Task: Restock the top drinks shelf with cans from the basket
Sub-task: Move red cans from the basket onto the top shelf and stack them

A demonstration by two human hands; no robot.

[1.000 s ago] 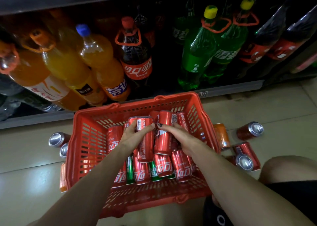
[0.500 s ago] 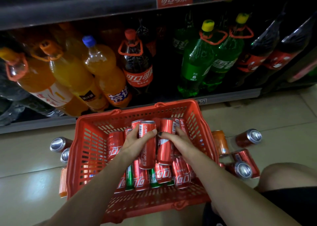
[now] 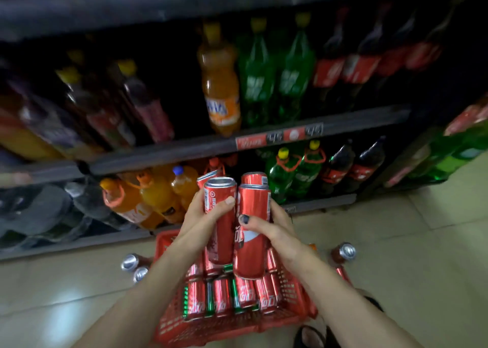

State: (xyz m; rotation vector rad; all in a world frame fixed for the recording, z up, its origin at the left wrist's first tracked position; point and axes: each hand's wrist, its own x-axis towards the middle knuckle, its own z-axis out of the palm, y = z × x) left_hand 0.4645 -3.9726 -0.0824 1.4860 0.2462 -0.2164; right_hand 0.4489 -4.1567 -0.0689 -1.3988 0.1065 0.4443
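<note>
My left hand (image 3: 208, 215) grips red cola cans (image 3: 220, 205), two as far as I can tell, one behind the other. My right hand (image 3: 269, 223) grips two more red cola cans (image 3: 250, 242), held upright and pressed against the left pair. Both hands are raised above the red plastic basket (image 3: 237, 326), which sits on the floor below and holds several red cans (image 3: 221, 297) lying in rows. The top shelf itself is out of view; only a dark shelf edge (image 3: 132, 9) shows at the top.
Shelves of large bottles fill the view ahead: orange soda (image 3: 220, 83), green bottles (image 3: 277, 78), dark cola bottles (image 3: 343, 65). A price strip (image 3: 280, 137) fronts the middle shelf. Loose cans lie on the floor left (image 3: 130, 263) and right (image 3: 343, 252) of the basket.
Both hands have lifted their cans up out of the basket. The view has tilted upward, bringing a higher bottle shelf into sight.
</note>
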